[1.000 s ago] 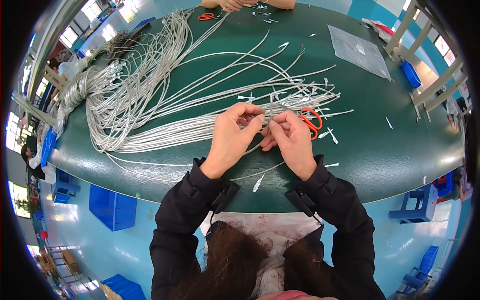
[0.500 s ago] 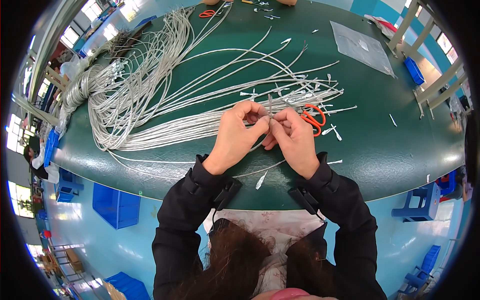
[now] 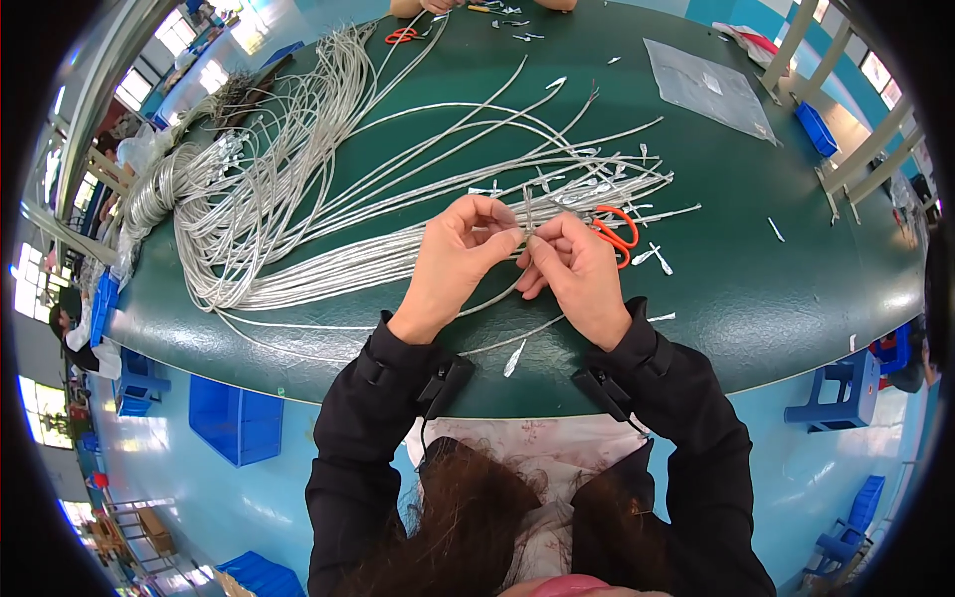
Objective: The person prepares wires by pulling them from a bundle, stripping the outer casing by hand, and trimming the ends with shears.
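Over the middle of the green table, both my hands meet at the end of one silvery cable [image 3: 499,296]. My left hand [image 3: 460,261] pinches it between thumb and fingers. From the other side, my right hand [image 3: 577,269] grips the same end with its fingertips. Thin strands [image 3: 527,199] stick up past the fingers; their exact shape is hard to make out. Just right of my right hand lie scissors with orange handles [image 3: 619,239], blades partly hidden by the hand and cables. Behind my hands stretches a large bundle of silvery cables [image 3: 338,264].
White scraps [image 3: 515,358] lie on the table [image 3: 756,308]. A clear plastic bag [image 3: 708,90] is at the far right. Across the table, another person's hand [image 3: 438,5] shows near a second pair of orange scissors [image 3: 402,36]. Blue stools and bins [image 3: 234,420] stand on the floor.
The whole view has shifted slightly left. My left hand has turned a little and its fingers have spread somewhat, while both hands stay at the cable end. The other person's hand shows more.
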{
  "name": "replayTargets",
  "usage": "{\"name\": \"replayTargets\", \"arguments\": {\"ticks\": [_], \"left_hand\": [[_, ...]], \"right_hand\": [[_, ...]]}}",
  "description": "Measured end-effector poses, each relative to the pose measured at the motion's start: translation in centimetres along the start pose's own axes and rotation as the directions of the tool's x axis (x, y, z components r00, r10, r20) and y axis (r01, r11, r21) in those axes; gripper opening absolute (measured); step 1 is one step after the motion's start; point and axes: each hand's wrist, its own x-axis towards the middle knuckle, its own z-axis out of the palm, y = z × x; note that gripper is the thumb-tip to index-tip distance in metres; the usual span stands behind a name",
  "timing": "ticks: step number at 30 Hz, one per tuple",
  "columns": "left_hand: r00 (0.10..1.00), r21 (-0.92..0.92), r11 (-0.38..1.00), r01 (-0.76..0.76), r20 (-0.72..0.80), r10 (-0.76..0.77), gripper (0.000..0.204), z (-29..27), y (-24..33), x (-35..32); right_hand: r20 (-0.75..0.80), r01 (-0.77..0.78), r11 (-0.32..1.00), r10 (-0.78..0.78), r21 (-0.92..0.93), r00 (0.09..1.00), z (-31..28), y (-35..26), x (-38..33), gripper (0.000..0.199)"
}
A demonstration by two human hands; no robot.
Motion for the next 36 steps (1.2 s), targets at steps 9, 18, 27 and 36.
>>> {"name": "replayTargets", "arguments": {"ticks": [9,18,27,36], "left_hand": [[0.985,0.191,0.968,-0.165,-0.021,0.172,0.015,0.1,-1.1,0.4],[0.943,0.398,0.861,-0.316,0.033,0.331,0.019,0.5,-1.1,0.1],[0.967,0.217,0.945,-0.244,-0.02,0.255,0.024,0.5,-1.6,0.4],[0.974,0.118,0.967,-0.224,0.009,0.224,0.025,0.5,-1.4,0.5]], "right_hand": [[0.013,0.019,0.996,-0.018,-0.081,1.0,0.2,-0.2,-0.1,0.006],[0.057,-0.144,0.963,0.135,0.228,0.989,0.0,0.0,0.2,0.008],[0.002,-0.096,0.991,0.097,0.089,0.995,-0.1,-0.1,0.0,0.008],[0.008,-0.013,0.994,0.014,-0.111,1.0,-0.1,-0.3,-0.1,0.009]]}}
